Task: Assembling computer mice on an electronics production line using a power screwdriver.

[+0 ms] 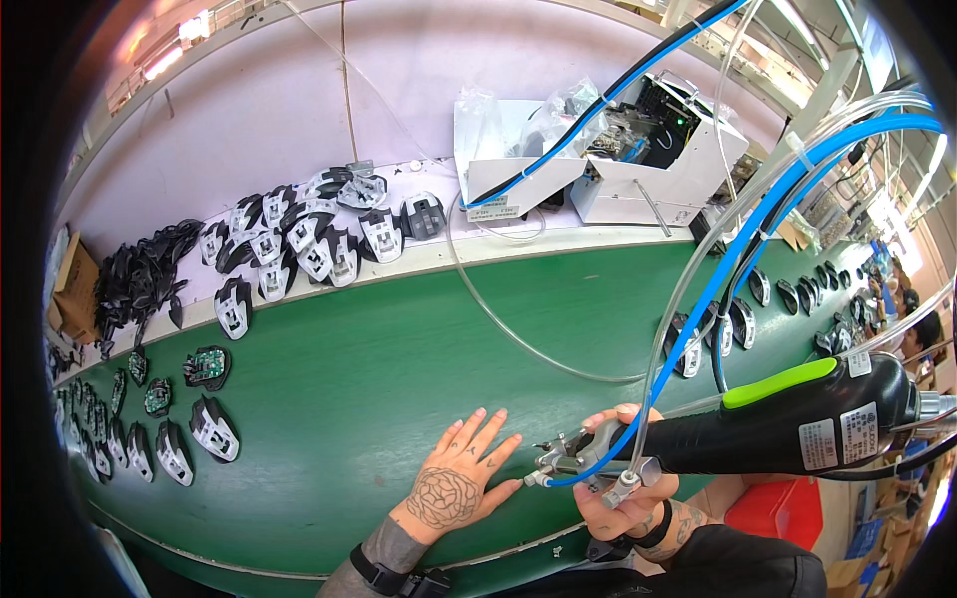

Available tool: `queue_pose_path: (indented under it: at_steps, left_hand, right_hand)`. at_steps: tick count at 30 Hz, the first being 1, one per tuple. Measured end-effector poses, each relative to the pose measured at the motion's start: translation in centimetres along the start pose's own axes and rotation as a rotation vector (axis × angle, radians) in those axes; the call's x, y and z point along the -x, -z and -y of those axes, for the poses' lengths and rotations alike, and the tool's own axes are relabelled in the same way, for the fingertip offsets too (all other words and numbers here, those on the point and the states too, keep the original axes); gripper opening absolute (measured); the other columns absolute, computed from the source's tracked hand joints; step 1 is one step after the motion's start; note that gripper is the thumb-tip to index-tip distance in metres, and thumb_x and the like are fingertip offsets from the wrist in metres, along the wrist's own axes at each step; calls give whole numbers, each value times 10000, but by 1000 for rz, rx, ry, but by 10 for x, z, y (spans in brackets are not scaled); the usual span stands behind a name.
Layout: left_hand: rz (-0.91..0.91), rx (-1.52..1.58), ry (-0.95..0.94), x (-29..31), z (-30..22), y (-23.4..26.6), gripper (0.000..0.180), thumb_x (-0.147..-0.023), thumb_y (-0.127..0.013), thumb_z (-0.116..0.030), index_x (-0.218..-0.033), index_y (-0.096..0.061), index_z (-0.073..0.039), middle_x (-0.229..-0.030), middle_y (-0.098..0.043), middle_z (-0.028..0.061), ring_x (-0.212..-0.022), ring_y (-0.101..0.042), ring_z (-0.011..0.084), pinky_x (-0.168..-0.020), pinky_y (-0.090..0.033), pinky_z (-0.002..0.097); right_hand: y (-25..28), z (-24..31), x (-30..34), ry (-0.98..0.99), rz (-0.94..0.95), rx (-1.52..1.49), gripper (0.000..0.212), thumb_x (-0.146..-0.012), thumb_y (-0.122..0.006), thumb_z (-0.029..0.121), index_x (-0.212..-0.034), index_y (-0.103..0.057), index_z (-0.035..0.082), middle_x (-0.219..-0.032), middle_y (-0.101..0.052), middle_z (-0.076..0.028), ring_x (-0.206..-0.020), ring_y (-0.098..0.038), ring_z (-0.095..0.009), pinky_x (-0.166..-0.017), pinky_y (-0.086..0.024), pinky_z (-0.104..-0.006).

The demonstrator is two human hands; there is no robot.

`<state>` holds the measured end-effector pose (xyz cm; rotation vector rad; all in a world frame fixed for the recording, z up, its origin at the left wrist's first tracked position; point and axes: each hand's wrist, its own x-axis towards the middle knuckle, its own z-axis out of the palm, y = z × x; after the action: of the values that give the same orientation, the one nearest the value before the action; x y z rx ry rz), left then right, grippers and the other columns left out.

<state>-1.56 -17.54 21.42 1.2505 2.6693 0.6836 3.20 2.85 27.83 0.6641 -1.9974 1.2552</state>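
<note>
My left hand (459, 483) is held flat above the green belt (379, 369), palm down. Its fingers are spread and hold nothing; the thumb tip comes close to the metal nose of a power screwdriver (758, 434). That tool lies sideways, with a black body, a lime-green lever and clear and blue hoses joined to its metal head. At the head, my right hand (628, 503) is closed around the metal parts. Some of its fingers are hidden behind the head and hoses.
Grey-and-black computer mouse shells (214, 429) lie on the belt at left and right; more are piled on the white ledge (429, 254). Black cables (150, 279) are heaped far left. A white machine (648, 169) stands at the back. A red bin (778, 513) is lower right.
</note>
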Motion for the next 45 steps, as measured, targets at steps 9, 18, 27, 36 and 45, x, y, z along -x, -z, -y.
queue_pose_path:
  at_steps: [9, 18, 27, 36, 45]
  left_hand:
    - [10, -3, -8, -1, -1, -1, 642, -845, -613, -452, -1399, -419, -193, -1499, -304, 134, -1375, -297, 345, -1106, -278, 488]
    - [5, -1, -13, 0, -2, -1, 619, -860, -597, -458, -1395, -430, -196, -1494, -318, 129, -1370, -309, 341, -1105, -281, 482]
    - [-30, 3, -28, 0, -4, -2, 554, -874, -577, -445, -1347, -481, -174, -1476, -346, 133, -1352, -341, 332, -1096, -298, 477]
    - [5, -6, -25, 1, -4, -3, 597, -869, -582, -464, -1387, -443, -201, -1488, -333, 122, -1370, -312, 329, -1104, -285, 474]
    - [1, 3, -40, 0, -5, -2, 585, -864, -593, -457, -1370, -463, -194, -1486, -335, 123, -1367, -317, 330, -1095, -296, 479]
  right_hand:
    - [2, 0, 1, -25, -1, -34, 621, -611, -728, 10, -1071, -437, 308, -1284, -381, -258, -983, -549, -384, -843, -488, -457]
    - [1, 1, 0, -19, 9, -30, 606, -656, -685, -8, -1106, -431, 309, -1301, -364, -262, -1016, -538, -377, -851, -480, -459]
    - [1, 3, -2, 13, 20, -9, 647, -679, -667, -3, -1185, -402, 299, -1307, -357, -273, -1016, -534, -378, -855, -476, -461]
    - [1, 2, 0, -6, 13, -29, 609, -686, -674, 3, -1144, -409, 303, -1305, -352, -282, -1016, -531, -378, -854, -472, -464]
    - [2, 3, 0, -10, 7, -32, 565, -655, -672, -13, -1064, -426, 289, -1288, -365, -286, -1000, -539, -382, -842, -477, -465]
